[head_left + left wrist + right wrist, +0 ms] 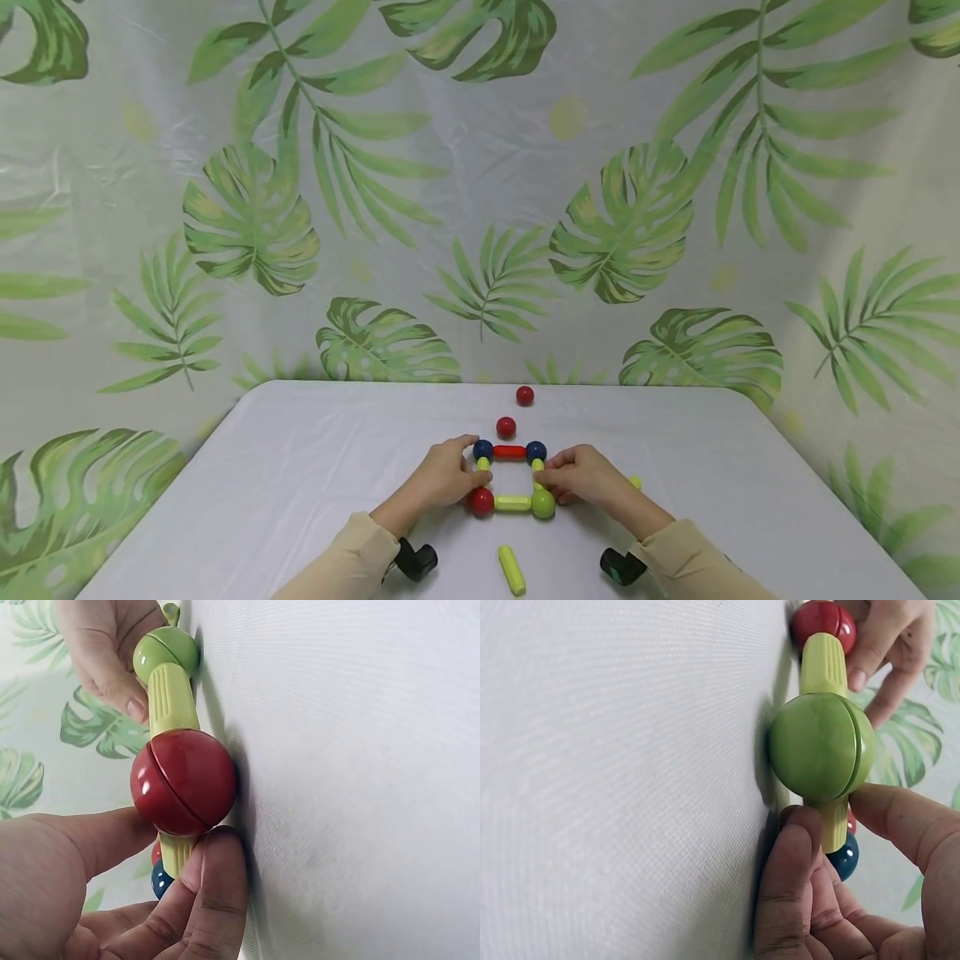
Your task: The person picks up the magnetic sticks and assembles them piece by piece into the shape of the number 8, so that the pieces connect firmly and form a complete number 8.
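Note:
A square frame of balls and rods lies on the table. Its far corners are two blue balls [536,452] joined by a red rod [510,452]. A red ball [482,501] and a green ball [543,503] form the near corners, with a yellow-green rod [512,503] between them. My left hand [448,472] pinches the left side rod [175,855] behind the red ball, one finger reaching the far-left blue ball. On the opposite side, my right hand [583,476] pinches the right side rod [833,827], behind the green ball. Fingers partly cover both side rods.
Two loose red balls [506,427] sit beyond the frame. A loose yellow-green rod [512,570] lies near the front edge of the white table [300,467]. Another yellow-green piece [635,482] shows partly behind my right wrist. A leaf-patterned sheet [480,167] hangs behind the table.

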Tool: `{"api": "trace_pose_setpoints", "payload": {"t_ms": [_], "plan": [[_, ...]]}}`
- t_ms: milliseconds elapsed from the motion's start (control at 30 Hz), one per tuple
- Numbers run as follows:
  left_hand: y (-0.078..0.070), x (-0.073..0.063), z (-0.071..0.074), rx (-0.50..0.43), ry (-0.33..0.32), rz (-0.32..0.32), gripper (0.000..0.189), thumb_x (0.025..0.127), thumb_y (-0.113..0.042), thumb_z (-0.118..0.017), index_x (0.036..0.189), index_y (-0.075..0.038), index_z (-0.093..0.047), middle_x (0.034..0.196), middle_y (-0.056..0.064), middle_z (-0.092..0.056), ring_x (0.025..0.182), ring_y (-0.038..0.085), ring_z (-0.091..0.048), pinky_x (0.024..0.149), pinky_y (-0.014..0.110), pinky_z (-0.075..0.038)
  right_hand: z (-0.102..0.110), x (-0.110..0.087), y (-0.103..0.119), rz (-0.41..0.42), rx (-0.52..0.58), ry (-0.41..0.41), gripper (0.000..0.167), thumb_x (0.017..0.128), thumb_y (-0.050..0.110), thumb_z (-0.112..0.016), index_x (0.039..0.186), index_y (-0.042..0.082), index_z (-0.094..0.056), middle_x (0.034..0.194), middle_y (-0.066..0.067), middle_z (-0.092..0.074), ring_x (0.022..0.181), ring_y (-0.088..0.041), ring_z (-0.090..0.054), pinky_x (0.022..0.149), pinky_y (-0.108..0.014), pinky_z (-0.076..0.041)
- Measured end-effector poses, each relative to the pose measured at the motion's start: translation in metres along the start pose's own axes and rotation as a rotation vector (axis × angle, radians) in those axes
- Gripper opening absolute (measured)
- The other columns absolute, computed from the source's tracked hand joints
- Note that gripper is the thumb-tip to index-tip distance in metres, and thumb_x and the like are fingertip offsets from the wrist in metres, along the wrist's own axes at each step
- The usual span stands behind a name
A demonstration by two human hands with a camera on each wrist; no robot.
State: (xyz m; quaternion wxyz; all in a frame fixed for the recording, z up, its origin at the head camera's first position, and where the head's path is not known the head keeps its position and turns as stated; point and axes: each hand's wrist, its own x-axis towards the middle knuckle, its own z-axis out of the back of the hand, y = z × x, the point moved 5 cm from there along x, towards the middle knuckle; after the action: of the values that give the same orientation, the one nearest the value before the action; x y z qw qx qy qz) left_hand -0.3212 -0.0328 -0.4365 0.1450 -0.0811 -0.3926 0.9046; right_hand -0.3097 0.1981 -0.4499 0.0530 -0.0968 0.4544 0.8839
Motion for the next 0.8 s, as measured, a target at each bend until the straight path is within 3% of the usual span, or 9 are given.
{"api": "trace_pose_setpoints", "payload": {"t_ms": [267,500,800], "plan": [[-0.002,-0.006,0.011,0.012,-0.002,-0.005,0.068,0.096,-0.020,-0.081,0.154,0.000,-0.052,0.078,0.003,-0.067,0.064,0.015,-0.062,0.062,0.028,-0.051,0.006,0.000,0.003,0.050,-0.014,-0.018,0.027,0.094,0.024,-0.083,0.107,0.004,-0.072,0.084,-0.003,-0.074,0.074,-0.016,-0.067,0.068,-0.030,-0.060],[-0.002,-0.015,0.030,0.096,-0.032,-0.046,0.052,0.096,-0.021,-0.081,0.141,-0.002,-0.063,0.078,0.004,-0.064,0.067,0.017,-0.058,0.061,0.029,-0.048,0.011,-0.004,0.016,0.210,-0.150,-0.043,0.023,0.091,0.021,-0.085,0.106,0.009,-0.072,0.081,-0.002,-0.064,0.072,-0.017,-0.055,0.062,-0.027,-0.043],[0.006,-0.036,0.049,0.140,-0.091,-0.065,0.034,0.095,-0.019,-0.081,0.123,-0.003,-0.070,0.074,0.001,-0.060,0.062,0.014,-0.052,0.056,0.026,-0.043,0.000,-0.013,0.035,0.352,-0.250,-0.002,0.015,0.090,0.015,-0.086,0.099,0.009,-0.075,0.080,0.001,-0.062,0.077,-0.014,-0.055,0.065,-0.021,-0.045]]}}
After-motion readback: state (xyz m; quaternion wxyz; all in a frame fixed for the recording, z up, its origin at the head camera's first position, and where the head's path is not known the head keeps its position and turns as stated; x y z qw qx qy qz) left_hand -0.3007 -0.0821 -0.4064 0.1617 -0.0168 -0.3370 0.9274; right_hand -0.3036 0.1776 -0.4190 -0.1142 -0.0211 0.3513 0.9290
